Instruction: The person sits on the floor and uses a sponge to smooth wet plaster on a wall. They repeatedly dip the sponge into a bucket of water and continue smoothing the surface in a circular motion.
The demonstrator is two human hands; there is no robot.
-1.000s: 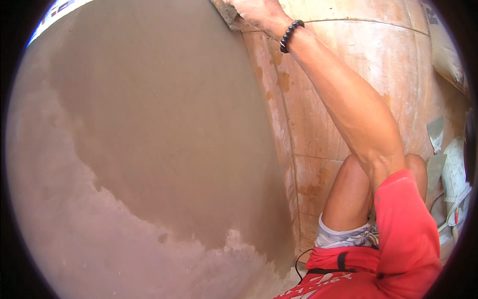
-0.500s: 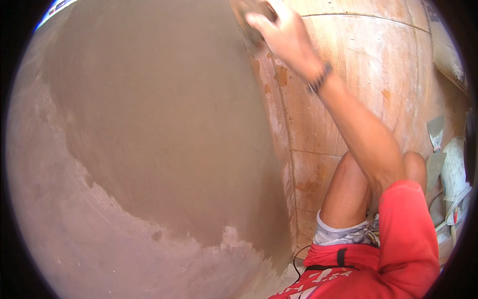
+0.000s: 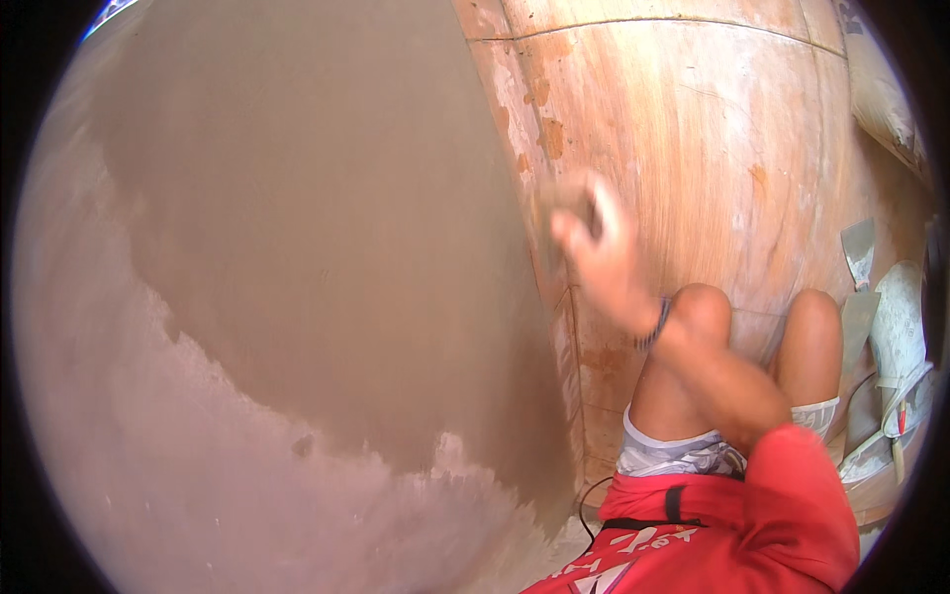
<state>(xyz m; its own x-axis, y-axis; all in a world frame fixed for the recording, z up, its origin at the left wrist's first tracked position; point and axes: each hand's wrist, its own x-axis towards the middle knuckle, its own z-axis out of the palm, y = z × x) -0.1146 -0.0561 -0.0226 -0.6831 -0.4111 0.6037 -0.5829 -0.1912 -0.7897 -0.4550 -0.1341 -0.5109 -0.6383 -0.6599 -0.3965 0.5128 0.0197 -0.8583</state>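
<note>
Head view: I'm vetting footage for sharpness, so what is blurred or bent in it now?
In the head view, the right hand and bracelet are smeared; the tile seam near the top bows; black fills the corners; the upper scraper at right looks sharper.

Floor right of wall, hand near wall, scrapers right of knees

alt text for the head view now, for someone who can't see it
A person's right hand, blurred by motion, holds a blurred tool beside a wall partly covered by a darker brown coat. Wood-look tiles run beside the wall, and flat-bladed scrapers lie right of the person's bare knees.
</note>
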